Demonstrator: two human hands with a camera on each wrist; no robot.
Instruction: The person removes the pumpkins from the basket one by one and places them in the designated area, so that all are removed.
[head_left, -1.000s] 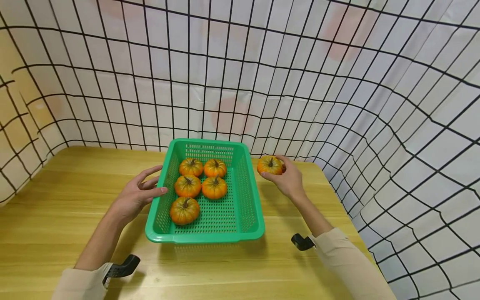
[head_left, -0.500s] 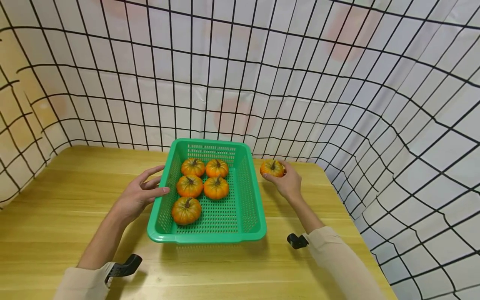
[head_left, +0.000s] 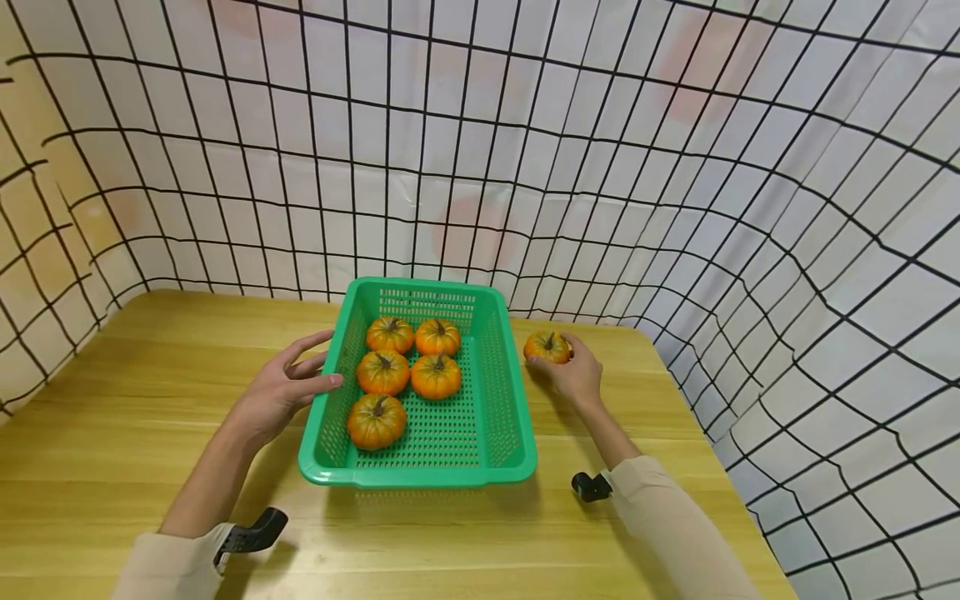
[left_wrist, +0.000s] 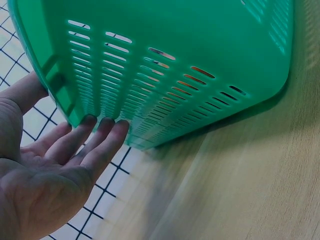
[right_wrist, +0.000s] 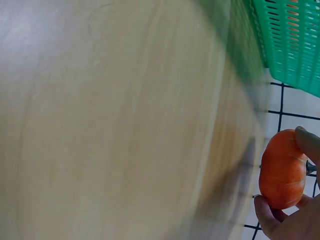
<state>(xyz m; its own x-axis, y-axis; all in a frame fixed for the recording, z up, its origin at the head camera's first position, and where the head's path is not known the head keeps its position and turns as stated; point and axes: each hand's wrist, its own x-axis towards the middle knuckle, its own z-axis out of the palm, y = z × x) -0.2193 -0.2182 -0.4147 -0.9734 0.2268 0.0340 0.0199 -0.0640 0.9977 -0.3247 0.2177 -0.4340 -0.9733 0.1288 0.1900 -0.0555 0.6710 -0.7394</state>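
Note:
A green plastic basket [head_left: 420, 477] with perforated walls holds several small orange pumpkins [head_left: 377, 422], grouped towards its left side. My left hand [head_left: 281, 387] grips the basket's left wall, the thumb over the rim and the fingertips [left_wrist: 120, 127] against the outside. To the right of the basket, my right hand [head_left: 576, 371] holds another small pumpkin [head_left: 546, 347] between thumb and fingers. In the right wrist view, this pumpkin [right_wrist: 283, 170] appears raised off the table, its stem turned towards the palm.
The basket stands on a wooden table [head_left: 187, 350]. A white cloth backdrop with a black grid [head_left: 480, 167] rises behind the table and along its sides. Each sleeve carries a black wrist mount [head_left: 255, 532].
My right hand has come slightly nearer and lower with the pumpkin. The left hand stays at the basket's wall. The whole head view has shifted a little.

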